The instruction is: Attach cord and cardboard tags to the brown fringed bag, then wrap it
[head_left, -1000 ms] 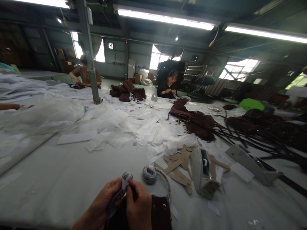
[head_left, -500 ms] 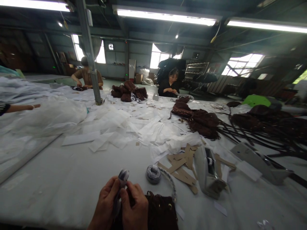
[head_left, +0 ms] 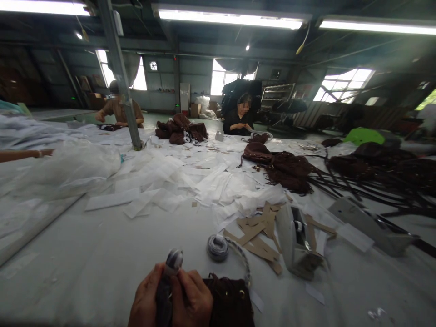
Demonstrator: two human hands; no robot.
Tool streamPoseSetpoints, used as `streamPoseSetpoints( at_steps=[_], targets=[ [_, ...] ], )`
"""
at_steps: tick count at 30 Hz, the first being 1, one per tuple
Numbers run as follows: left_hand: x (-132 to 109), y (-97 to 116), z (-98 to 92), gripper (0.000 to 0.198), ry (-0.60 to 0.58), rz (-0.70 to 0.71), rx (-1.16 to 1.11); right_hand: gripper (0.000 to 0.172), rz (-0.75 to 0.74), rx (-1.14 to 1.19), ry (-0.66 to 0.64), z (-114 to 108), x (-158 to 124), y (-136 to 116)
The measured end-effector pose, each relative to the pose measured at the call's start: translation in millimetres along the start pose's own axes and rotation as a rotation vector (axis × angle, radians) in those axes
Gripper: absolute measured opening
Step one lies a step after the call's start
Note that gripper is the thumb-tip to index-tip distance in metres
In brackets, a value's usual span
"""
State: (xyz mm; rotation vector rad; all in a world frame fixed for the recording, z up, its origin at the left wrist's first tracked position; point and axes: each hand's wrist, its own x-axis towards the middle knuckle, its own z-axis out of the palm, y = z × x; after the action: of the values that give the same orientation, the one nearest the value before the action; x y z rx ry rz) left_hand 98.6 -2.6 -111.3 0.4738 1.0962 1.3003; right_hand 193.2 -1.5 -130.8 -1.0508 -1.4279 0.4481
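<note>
Low in the head view, my left hand and my right hand are close together, fingers pinched. Between them is a rolled strap in a pale, shiny wrapping; its dark lower part runs down between the hands. A dark brown fringed bag with metal eyelets lies beside my right hand, partly hidden by it. From the bag a wrapped, twisted-looking strap curves up to a wound grey coil lying flat on the table.
Right of the coil are brown card strips and two tape dispensers, one grey-white, one farther right. White paper sheets and brown bags lie beyond. A co-worker's arm reaches in left; two people sit across.
The rolled strap's top has tipped and lowered slightly in my fingers, and my right hand has shifted a little. The left co-worker's arm has moved slightly. The whole view has shifted a little.
</note>
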Motion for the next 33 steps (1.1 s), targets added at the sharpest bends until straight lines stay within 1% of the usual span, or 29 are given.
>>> streamPoseSetpoints(
  at_steps=[2, 5, 6, 7, 9, 11, 13, 14, 18, 21, 24, 26, 28, 30, 33],
  targets=[
    [1.0, 8.3, 2.3, 0.029, -0.04, -0.064, -0.065, 0.016, -0.039, -0.032, -0.021, -1.0, -0.2, 1.3],
    [6.4, 25.5, 0.6, 0.016, -0.176, -0.214, -0.128, 0.014, -0.048, -0.072, -0.08, -5.0, -1.9, -0.6],
    [9.4, 31.6, -1.6, 0.018, -0.243, -0.271, -0.139, 0.013, -0.052, -0.071, -0.112, -6.7, -2.7, -2.3],
    [12.7, 37.5, -4.3, 0.024, -0.323, -0.326, -0.136, 0.013, -0.068, -0.06, -0.151, -8.6, -3.3, -4.6],
    [19.1, 47.3, -9.4, 0.033, -0.465, -0.387, -0.049, 0.013, -0.135, -0.018, -0.218, -12.4, -3.3, -10.3],
    [23.1, 52.8, -11.4, 0.026, -0.535, -0.371, 0.11, 0.014, -0.17, 0.034, -0.245, -16.4, -0.8, -16.4],
    [23.4, 52.9, -8.7, 0.015, -0.515, -0.325, 0.203, 0.013, -0.128, 0.087, -0.262, -20.1, 3.3, -20.9],
    [22.3, 50.9, -5.9, 0.012, -0.485, -0.303, 0.203, 0.012, -0.088, 0.104, -0.277, -21.6, 5.1, -22.1],
    [15.6, 36.6, 5.6, 0.015, -0.325, -0.249, 0.096, 0.015, 0.046, 0.053, -0.32, -23.2, 2.6, -19.9],
    [13.2, 28.0, 5.6, 0.018, -0.238, -0.227, 0.076, 0.019, 0.225, 0.065, -0.334, -21.0, -8.0, -16.9],
    [14.4, 23.0, 0.3, 0.022, -0.241, -0.257, 0.08, 0.017, 0.41, 0.102, -0.371, -19.5, -14.9, -17.2],
    [16.4, 20.3, -1.5, 0.022, -0.251, -0.28, 0.092, 0.013, 0.498, 0.11, -0.394, -18.8, -14.8, -18.9],
    [18.7, 18.0, 0.1, 0.023, -0.246, -0.29, 0.101, 0.01, 0.574, 0.126, -0.385, -17.5, -12.4, -20.7],
    [20.2, 17.4, 3.9, 0.025, -0.223, -0.294, 0.089, 0.013, 0.617, 0.15, -0.346, -15.8, -9.5, -21.8],
    [18.7, 20.6, 6.0, 0.031, -0.213, -0.287, 0.067, 0.024, 0.606, 0.203, -0.316, -15.5, -5.0, -20.0]
  ],
)
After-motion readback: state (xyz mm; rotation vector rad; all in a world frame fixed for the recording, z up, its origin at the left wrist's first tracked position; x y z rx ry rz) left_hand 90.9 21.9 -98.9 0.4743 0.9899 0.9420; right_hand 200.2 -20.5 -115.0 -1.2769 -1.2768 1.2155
